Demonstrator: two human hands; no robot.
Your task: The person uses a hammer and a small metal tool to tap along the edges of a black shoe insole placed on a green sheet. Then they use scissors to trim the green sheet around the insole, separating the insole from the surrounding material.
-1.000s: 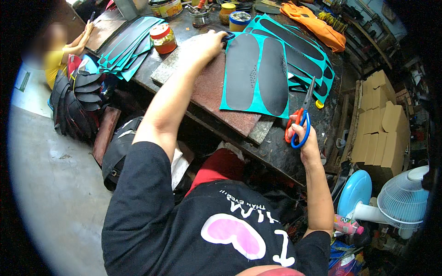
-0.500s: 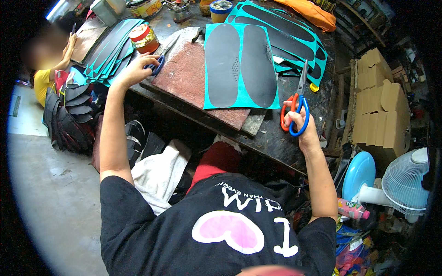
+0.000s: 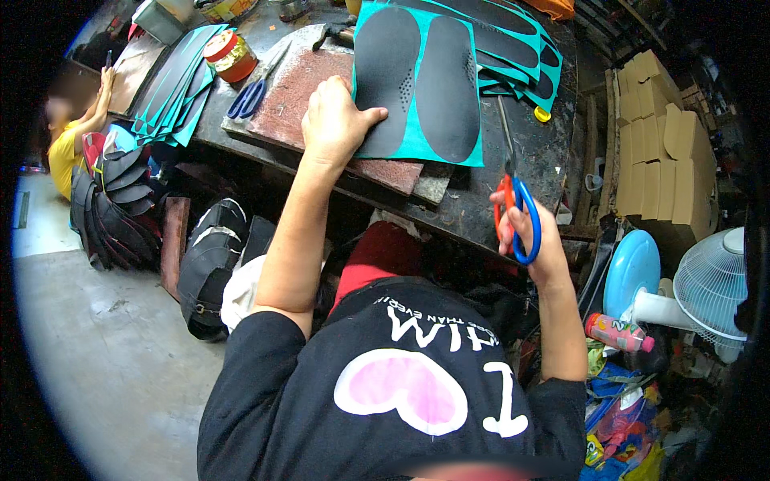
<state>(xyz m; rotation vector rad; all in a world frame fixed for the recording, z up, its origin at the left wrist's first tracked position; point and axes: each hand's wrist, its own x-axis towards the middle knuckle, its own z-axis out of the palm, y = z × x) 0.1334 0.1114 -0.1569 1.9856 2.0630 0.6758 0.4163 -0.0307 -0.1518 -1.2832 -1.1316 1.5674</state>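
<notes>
Teal rectangular sheet with two black, sole-shaped ovals (image 3: 447, 88) lying between the left hand (image 3: 341, 120) and the scissors

The teal sheet is lying over a rough, reddish-brown flat board (image 3: 281, 100), with one end of it pointing toward the person. The left hand is resting at the sheet's left edge, its thumb reaching out over the nearer black oval; whether its fingers are pinching the sheet cannot be told. To the right of the sheet, the right hand (image 3: 529, 236) is gripping metal scissors with one red and one blue handle (image 3: 508, 148). Their blades are pointing away from the person, just beside the sheet's right edge.

A speckled grey slab (image 3: 433, 184) is showing from under the board, on the near side of the sheet. To the left of the sheet, dark-blue-handled scissors (image 3: 257, 86) are lying near a red-lidded clear jar (image 3: 231, 56). Farther left of the sheet, a fanned pile of teal-and-black sheets (image 3: 172, 88) is spreading out. Close to the right of the sheet, more overlapping teal-and-black sheets (image 3: 513, 48) are lying near a small yellow cap (image 3: 543, 115). A dark, worn desk (image 3: 533, 152) is carrying all of these.

Well to the right of the sheet, brown cardboard boxes (image 3: 666, 152) are standing stacked. Well to its left, a person in a yellow top (image 3: 66, 156) is sitting.
</notes>
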